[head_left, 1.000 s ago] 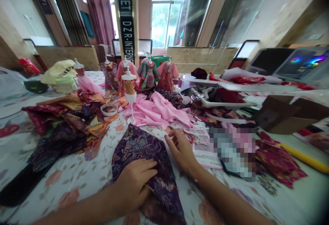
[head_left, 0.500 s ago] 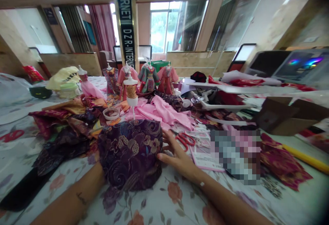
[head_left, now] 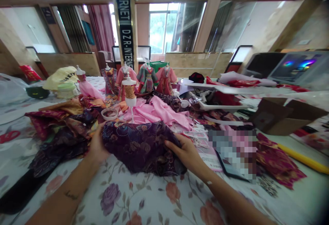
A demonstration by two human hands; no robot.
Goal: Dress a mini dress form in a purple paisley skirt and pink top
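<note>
Both forearms outstretched, left hand (head_left: 99, 146) and right hand (head_left: 185, 151) apparently clutching opposite ends of purple brocade cloth (head_left: 138, 146).

Dark purple paisley brocade cloth (head_left: 140, 146), floral tablecloth (head_left: 144, 197)

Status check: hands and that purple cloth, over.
Left hand and right hand grip dark purple patterned brocade cloth, bunched above floral tablecloth. White mini mannequin stands behind.

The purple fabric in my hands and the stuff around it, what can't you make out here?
Head view:
- Left hand: fingers hidden behind the purple brocade fabric.
- Right hand: fingertips tucked into the fabric's folds.
- Pixelated patch: blurred, whatever lies there is unreadable.
- Black pillar sign: lettering cut off at the top edge.
</note>
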